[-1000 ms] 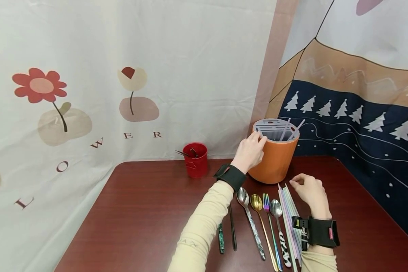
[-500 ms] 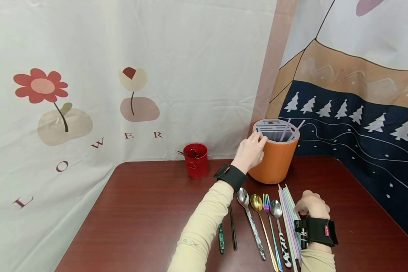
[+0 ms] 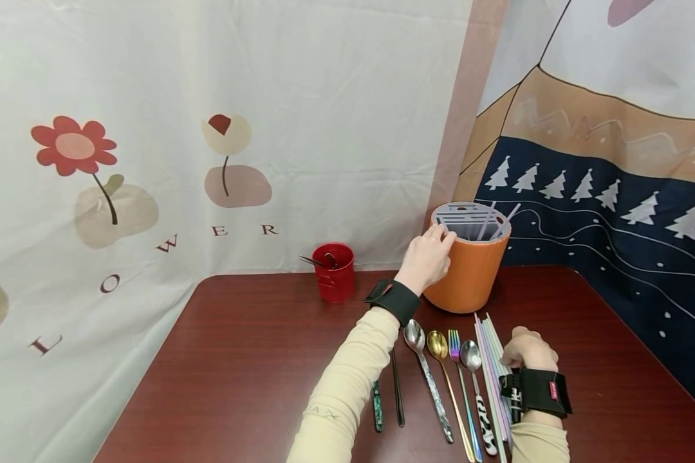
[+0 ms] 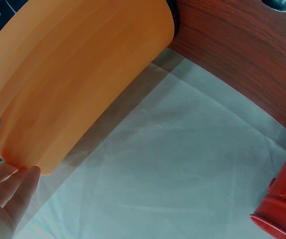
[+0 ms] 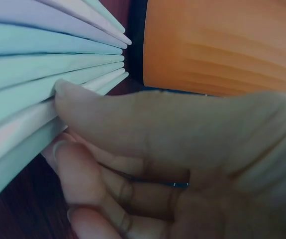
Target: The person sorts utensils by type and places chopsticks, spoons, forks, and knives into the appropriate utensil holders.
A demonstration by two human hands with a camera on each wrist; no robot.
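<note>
My left hand [image 3: 425, 260] grips the rim of an orange utensil holder [image 3: 466, 276], thumb on its outer wall in the left wrist view. Inside its grey slotted top lean two lilac chopsticks [image 3: 502, 220]. On the table, my right hand [image 3: 531, 349] is at the right edge of a row of pastel chopsticks [image 3: 489, 373]. In the right wrist view its thumb [image 5: 98, 107] lies on an outer pale chopstick [image 5: 33, 97], with the curled fingers against the row's side; the thumb and index finger pinch there. How many sticks they hold is hidden.
Left of the chopsticks lie a cow-patterned spoon [image 3: 471, 355], a rainbow fork [image 3: 454, 347], a gold spoon [image 3: 437, 346] and a marbled-handle spoon [image 3: 415, 335]. Two dark handles, one black [image 3: 398, 395] and one green [image 3: 378, 408], show beside my left sleeve. A red cup [image 3: 334, 276] with utensils stands at the back.
My right hand has come down from beside the holder's base toward me, onto the chopsticks' outer edge, its fingers curling in. My left hand has stayed on the rim.
</note>
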